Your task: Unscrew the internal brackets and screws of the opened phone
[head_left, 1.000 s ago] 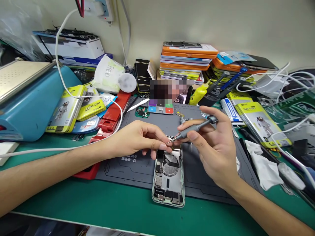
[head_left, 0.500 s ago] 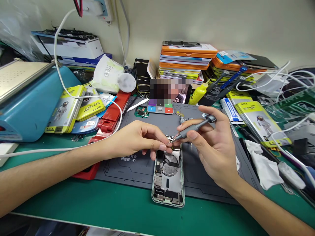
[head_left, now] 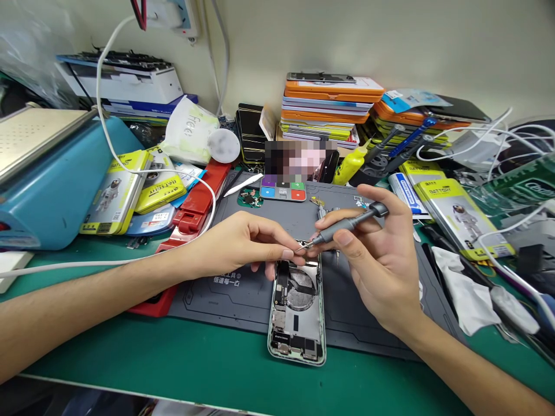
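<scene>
Two bare hands meet over the twelve o'clock end of an open, pale-green-rimmed rectangular phone housing (head_left: 299,309), and the trouble spot is probably right there. Your right hand (head_left: 385,260), at two o'clock from the housing, holds a slim dark-grey screwdriver (head_left: 340,229), its thin metal bit aimed toward eight o'clock. Your left hand (head_left: 240,242), at ten o'clock, has thumb and forefinger drawn narrow at that bit; I cannot tell whether anything tiny sits between them. If the bit slips, it could prick your fingertip or scratch the parts beneath; anything small let go there would likely drop into the housing.

Footing is another worry: the housing lies on the flat dark-grey work mat (head_left: 234,306), but its six o'clock end juts past the mat's near edge over the glossy green tabletop (head_left: 195,358), so a downward push might rock it. A long white cable (head_left: 87,266) runs just beside your left forearm and could snag.

The housing faces up, its insides bare: a round silvery disc (head_left: 299,297) in the middle with a dark strip across it, black and metal parts along the nine o'clock side, more clustered at six. Your fingers hide part of its far end.
</scene>
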{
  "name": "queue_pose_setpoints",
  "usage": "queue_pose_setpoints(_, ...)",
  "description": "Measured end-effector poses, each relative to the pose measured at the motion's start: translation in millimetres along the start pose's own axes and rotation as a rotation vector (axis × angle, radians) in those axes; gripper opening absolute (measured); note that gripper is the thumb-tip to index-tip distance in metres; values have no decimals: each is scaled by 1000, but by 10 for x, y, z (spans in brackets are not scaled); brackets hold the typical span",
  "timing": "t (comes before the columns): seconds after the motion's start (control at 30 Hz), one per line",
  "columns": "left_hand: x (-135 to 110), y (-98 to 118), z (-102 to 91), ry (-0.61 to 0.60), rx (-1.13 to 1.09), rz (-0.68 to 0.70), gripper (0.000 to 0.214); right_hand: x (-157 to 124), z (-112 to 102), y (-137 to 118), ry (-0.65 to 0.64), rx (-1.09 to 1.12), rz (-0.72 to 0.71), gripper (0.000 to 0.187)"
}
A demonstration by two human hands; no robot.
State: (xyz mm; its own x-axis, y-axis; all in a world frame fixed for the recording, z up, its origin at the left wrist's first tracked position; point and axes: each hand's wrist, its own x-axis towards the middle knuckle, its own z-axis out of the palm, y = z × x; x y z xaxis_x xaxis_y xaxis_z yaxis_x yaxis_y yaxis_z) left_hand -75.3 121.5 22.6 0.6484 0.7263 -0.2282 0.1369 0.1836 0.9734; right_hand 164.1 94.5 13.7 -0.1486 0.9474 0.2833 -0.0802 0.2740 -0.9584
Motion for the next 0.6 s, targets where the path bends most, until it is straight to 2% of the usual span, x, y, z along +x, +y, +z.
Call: queue_pose_setpoints(0.6, 16, -6, -6, -12, -12, -27, 10, 8, 17, 11, -16, -10, 53, 44)
